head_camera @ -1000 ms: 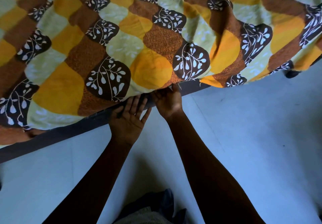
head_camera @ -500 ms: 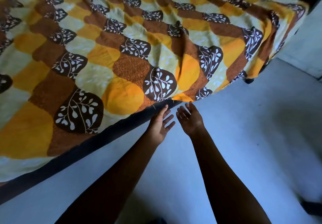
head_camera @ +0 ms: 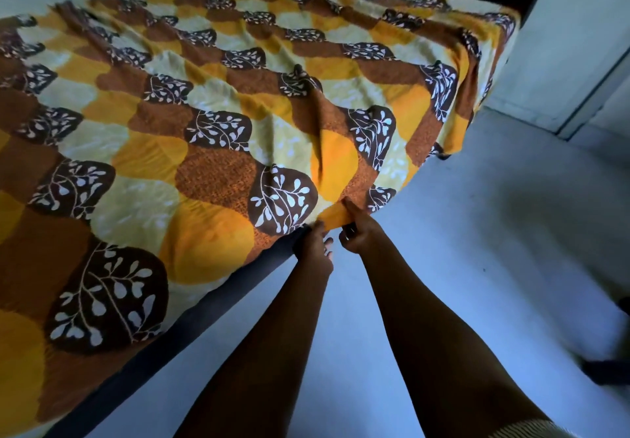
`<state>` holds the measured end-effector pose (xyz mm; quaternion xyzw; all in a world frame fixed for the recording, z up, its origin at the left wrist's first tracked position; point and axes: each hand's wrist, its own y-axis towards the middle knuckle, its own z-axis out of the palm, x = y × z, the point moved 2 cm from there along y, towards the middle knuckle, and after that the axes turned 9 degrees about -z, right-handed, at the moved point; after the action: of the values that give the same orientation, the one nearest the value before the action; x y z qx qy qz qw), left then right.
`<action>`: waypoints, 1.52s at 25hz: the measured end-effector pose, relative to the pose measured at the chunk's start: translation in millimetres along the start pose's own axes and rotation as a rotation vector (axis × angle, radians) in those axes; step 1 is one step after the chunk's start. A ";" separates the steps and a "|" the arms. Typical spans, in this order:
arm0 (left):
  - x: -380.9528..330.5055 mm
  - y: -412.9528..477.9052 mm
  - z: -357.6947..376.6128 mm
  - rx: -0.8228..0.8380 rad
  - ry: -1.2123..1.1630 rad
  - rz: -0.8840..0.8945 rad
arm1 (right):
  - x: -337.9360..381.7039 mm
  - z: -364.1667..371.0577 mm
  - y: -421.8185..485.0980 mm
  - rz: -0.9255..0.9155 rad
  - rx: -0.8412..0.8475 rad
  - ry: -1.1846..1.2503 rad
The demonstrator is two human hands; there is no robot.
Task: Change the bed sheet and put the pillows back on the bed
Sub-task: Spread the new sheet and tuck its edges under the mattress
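Over the bed [head_camera: 204,304], spread out with 1 long fold toward the right: sheet [head_camera: 218,151]. Pinched at its near hem by right hand [head_camera: 359,233], thumb on top, fingers curled beneath. Just left, at hem and the bed's dark side, fingers loosely straight: left hand [head_camera: 315,245]. Below, pale floor [head_camera: 477,267].

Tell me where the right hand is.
Head view, centre: the right hand pinches the orange edge of the sheet at the side of the bed, just right of the left hand.
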<state>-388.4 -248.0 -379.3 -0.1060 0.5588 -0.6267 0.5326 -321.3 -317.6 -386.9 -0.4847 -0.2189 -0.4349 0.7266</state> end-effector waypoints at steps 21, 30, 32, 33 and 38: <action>6.0 -39.4 23.8 0.510 -0.519 0.128 | 19.0 -32.2 9.0 -0.207 -0.090 -0.490; 2.0 -32.8 19.4 0.641 -0.626 0.181 | 19.7 -27.3 -3.8 -0.015 0.215 0.592; 1.5 -33.0 20.7 0.674 -0.618 0.202 | 19.6 -19.8 -8.6 -0.031 0.260 0.648; 1.1 -33.6 20.9 0.678 -0.615 0.205 | 20.6 -14.7 -9.3 -0.036 0.275 0.669; -1.4 -32.4 17.6 0.689 -0.576 0.209 | 26.9 14.5 -1.0 -0.053 0.418 0.604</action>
<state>-392.8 -263.3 -346.1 -0.0358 0.1547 -0.6639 0.7308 -306.5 -316.1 -360.2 -0.1698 -0.0913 -0.5228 0.8303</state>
